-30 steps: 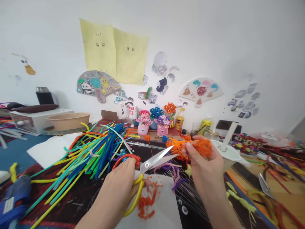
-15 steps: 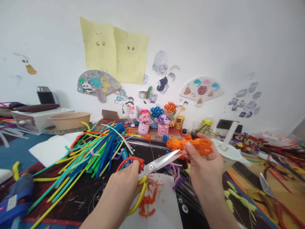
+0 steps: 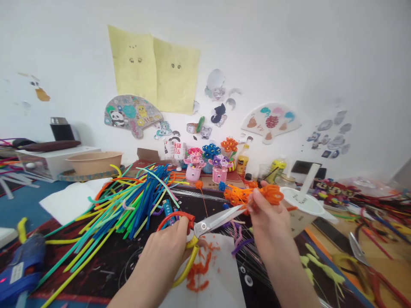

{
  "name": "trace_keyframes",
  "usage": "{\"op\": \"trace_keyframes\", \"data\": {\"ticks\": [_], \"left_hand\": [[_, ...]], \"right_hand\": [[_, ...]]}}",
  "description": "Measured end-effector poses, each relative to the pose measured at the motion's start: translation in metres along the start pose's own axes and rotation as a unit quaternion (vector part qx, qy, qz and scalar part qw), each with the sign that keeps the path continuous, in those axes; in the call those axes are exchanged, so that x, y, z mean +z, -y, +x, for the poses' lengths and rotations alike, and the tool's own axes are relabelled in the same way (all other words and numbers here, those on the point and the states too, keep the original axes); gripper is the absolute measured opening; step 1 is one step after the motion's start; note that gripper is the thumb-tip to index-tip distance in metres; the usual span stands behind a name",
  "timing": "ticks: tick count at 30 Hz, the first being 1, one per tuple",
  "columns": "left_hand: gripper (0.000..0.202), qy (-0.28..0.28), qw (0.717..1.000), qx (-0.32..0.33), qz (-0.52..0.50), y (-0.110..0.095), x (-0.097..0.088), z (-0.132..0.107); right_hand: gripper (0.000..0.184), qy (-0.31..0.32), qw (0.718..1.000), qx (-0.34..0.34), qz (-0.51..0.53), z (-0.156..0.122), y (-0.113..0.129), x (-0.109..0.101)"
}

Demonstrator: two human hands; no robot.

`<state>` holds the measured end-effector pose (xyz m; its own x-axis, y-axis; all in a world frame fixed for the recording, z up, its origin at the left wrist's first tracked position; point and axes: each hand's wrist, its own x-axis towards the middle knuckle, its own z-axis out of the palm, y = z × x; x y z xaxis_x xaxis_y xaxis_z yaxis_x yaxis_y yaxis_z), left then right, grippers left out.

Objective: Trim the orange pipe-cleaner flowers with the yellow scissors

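My left hand (image 3: pixel 171 239) grips scissors (image 3: pixel 215 221) with one red and one yellow handle. The blades point right and lie nearly together, their tips close to the fingers of my right hand (image 3: pixel 269 218). That hand pinches an orange looped pipe-cleaner piece (image 3: pixel 272 194), partly hidden behind the fingers. Just left of it, more orange pipe-cleaner pieces (image 3: pixel 234 194) lie bunched. Below the blades, a white sheet (image 3: pixel 221 269) carries scattered orange fuzzy clippings (image 3: pixel 197 276).
A heap of coloured pipe cleaners (image 3: pixel 138 205) spreads at left. A blue glue gun (image 3: pixel 25 265) rests front left. Small pots of pipe-cleaner flowers (image 3: pixel 220 173) stand at the back. A second pair of scissors (image 3: pixel 358 250) and a white-lidded cup (image 3: pixel 303 201) are at right.
The scissor blades have come closer together. My right hand has shifted slightly left with the orange piece, and a short orange end now shows to its right.
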<state>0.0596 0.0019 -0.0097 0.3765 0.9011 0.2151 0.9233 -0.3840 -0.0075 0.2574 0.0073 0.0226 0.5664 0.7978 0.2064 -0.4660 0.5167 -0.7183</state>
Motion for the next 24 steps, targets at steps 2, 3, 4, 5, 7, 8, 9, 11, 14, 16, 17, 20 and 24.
{"op": "trace_keyframes", "data": {"ticks": [2,3,4,5,7,8,9,11,14,16,17,20,24], "left_hand": [[0.021,-0.004,1.000,0.003,0.004,0.000,0.001,0.001],[0.021,-0.004,1.000,0.003,0.006,0.000,0.002,0.001],[0.022,-0.005,1.000,0.003,0.008,0.000,0.002,0.001],[0.022,-0.004,1.000,0.002,0.009,0.000,0.003,0.001],[0.020,-0.004,1.000,0.003,0.010,0.000,0.003,0.000],[0.019,-0.005,1.000,0.004,0.008,0.000,0.003,-0.001],[0.018,-0.002,1.000,0.004,0.006,0.000,0.003,-0.001],[0.018,0.005,1.000,-0.001,-0.003,0.000,0.002,0.000],[0.018,0.016,0.998,-0.032,-0.051,-0.001,0.001,0.002],[0.017,0.015,0.993,-0.062,-0.103,-0.001,-0.001,0.003],[0.016,0.017,0.989,-0.077,-0.129,-0.001,-0.002,0.003],[0.013,0.030,0.976,-0.104,-0.188,-0.001,-0.006,0.002],[0.013,0.029,0.978,-0.099,-0.179,-0.003,-0.013,0.000]], "right_hand": [[0.039,0.002,1.000,0.022,0.009,0.000,0.000,0.000],[0.038,0.004,0.999,0.032,0.013,0.000,0.000,0.001],[0.037,0.005,0.999,0.039,0.017,-0.001,0.001,0.001],[0.036,0.006,0.999,0.043,0.022,-0.001,0.001,0.001],[0.034,0.010,0.998,0.048,0.035,-0.001,0.001,0.001],[0.033,0.013,0.998,0.050,0.041,-0.001,0.001,0.001],[0.033,0.015,0.997,0.052,0.047,-0.001,0.001,0.001],[0.035,0.020,0.997,0.055,0.050,0.000,0.001,0.000],[0.042,0.023,0.998,0.042,0.038,0.001,0.001,-0.002],[0.046,0.016,0.999,0.014,0.025,0.003,0.000,-0.004],[0.048,0.009,1.000,-0.003,0.016,0.003,-0.001,-0.005],[0.053,0.003,0.999,-0.041,-0.013,0.005,-0.003,-0.006],[0.057,0.000,0.997,-0.063,-0.053,0.003,-0.005,-0.004]]}}
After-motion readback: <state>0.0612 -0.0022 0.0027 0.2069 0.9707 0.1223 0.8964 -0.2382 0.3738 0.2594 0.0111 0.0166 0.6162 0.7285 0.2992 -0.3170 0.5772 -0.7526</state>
